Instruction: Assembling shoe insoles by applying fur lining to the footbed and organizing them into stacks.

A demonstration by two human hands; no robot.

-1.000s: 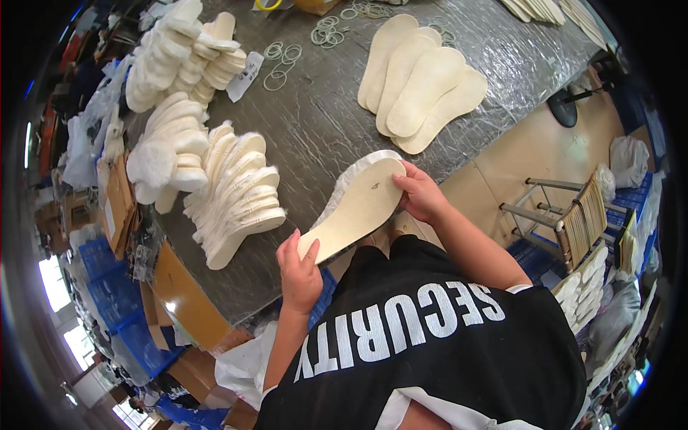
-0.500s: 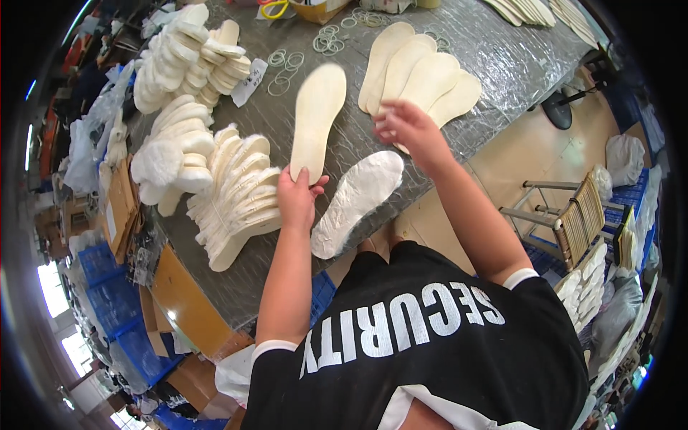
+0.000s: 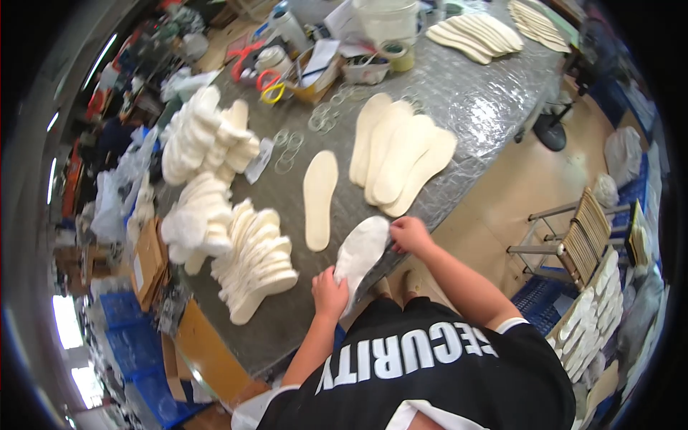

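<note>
A white, wrinkled insole (image 3: 362,247) lies at the near edge of the table, directly in front of me. My left hand (image 3: 330,292) grips its side close to the heel end. At the toe end, the fingertips of my right hand (image 3: 411,236) pinch the right edge. Just beyond, a smooth cream insole (image 3: 320,201) rests flat by itself, toe pointing away. To its right is a fanned stack of cream insoles (image 3: 401,158). Bundled fluffy insoles (image 3: 254,261) stand at the left, beside other fleecy piles (image 3: 197,218).
Rubber bands (image 3: 289,149) lie scattered mid-table. At the back are yellow-handled scissors (image 3: 272,89), a white bucket (image 3: 387,21), a tape roll (image 3: 396,56) and more stacked insoles (image 3: 476,37). A woven-seat stool (image 3: 577,240) stands on the floor at the right.
My left hand has let go of the smooth cream insole, now lying on the table, and grips the white one. My right hand has come down from the fanned stack to its edge. The view has shifted.
</note>
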